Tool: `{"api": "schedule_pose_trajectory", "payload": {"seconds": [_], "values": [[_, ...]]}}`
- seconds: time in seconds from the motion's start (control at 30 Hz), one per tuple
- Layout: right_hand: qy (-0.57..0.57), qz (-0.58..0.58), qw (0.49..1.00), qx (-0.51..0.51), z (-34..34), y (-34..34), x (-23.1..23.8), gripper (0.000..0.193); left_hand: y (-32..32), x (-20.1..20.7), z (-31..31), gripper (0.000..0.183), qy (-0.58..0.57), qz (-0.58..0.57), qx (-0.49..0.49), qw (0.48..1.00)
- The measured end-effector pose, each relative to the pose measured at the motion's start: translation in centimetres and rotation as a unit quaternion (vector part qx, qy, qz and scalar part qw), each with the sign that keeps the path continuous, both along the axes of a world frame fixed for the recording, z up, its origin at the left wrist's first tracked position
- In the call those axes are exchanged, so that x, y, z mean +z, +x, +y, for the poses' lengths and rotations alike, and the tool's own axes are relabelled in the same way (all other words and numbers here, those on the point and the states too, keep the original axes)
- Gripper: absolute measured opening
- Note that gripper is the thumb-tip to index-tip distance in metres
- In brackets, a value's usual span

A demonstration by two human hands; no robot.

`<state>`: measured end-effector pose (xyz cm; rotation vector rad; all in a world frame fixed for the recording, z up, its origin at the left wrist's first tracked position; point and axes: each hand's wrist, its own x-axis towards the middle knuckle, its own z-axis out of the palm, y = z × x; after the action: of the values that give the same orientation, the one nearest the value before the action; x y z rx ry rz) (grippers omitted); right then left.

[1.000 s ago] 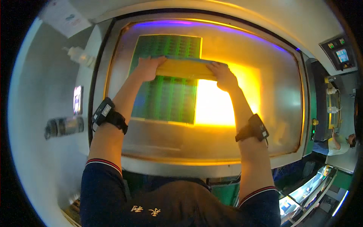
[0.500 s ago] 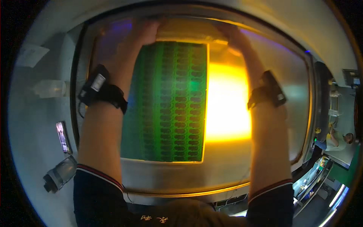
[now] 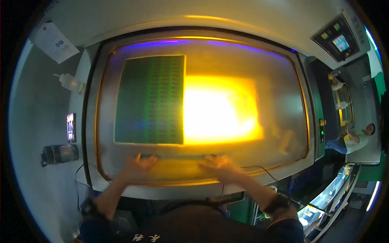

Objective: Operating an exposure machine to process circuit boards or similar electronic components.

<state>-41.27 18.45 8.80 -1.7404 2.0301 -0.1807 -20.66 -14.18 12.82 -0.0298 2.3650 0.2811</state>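
My left hand (image 3: 142, 167) and my right hand (image 3: 218, 167) are at the two ends of a wide, yellowish, flat squeegee (image 3: 178, 168), near the front edge of the framed surface. Thumbs and fingers lie over its ends, somewhat blurred. Beyond the hands, under the sheeny cover (image 3: 279, 97) of the framed bed, lies a green patterned circuit panel (image 3: 152, 101) with a bright yellow outline. Against its right side glows an intense yellow-white lit rectangle (image 3: 214, 109). Neither hand touches the panel.
To the left are a squeeze bottle (image 3: 72, 83), a phone (image 3: 71, 127), a dark-topped drink bottle (image 3: 60, 154) and a paper sheet (image 3: 56, 42). A control panel (image 3: 338, 40) is at far right. Another person (image 3: 356, 139) works beyond a lit shelf (image 3: 328, 198). A cable (image 3: 259, 167) crosses the front rim.
Both hands have come from the far edge to the near edge, bringing the yellowish squeegee with them. The head view has shifted, so the whole framed bed and the control panel now show.
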Motion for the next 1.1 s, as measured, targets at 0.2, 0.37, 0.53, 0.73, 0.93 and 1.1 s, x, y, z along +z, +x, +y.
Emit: {"api": "schedule_pose_trajectory", "payload": {"seconds": [0.2, 0.37, 0.53, 0.73, 0.93, 1.1], "values": [[-0.155, 0.041, 0.983, -0.086, 7.5, 4.6, 1.9, 0.06, 5.0, 2.6, 7.5, 0.075, 0.074, 0.111, 0.053, 0.99], [0.089, -0.205, 0.974, -0.037, 19.1, 4.7, 8.7, 0.057, 8.7, 6.3, 21.2, 0.078, 0.22, -0.077, 0.146, 0.962], [0.274, -0.195, 0.94, -0.056, 26.2, 7.6, 5.9, 0.052, 11.9, -4.6, 31.2, 0.072, 0.254, -0.112, 0.175, 0.945], [0.035, -0.158, 0.948, -0.274, 32.7, 7.9, 2.2, 0.043, 7.7, -16.7, 35.3, 0.07, 0.056, 0.022, 0.247, 0.967], [0.114, -0.181, 0.899, -0.381, 42.6, 8.9, 1.2, 0.045, 1.6, -28.1, 30.8, 0.065, -0.041, 0.197, 0.318, 0.926], [0.107, -0.171, 0.836, -0.51, 49.7, 7.4, 0.6, 0.045, 0.9, -31.9, 30.3, 0.063, -0.067, 0.234, 0.382, 0.891]]}}
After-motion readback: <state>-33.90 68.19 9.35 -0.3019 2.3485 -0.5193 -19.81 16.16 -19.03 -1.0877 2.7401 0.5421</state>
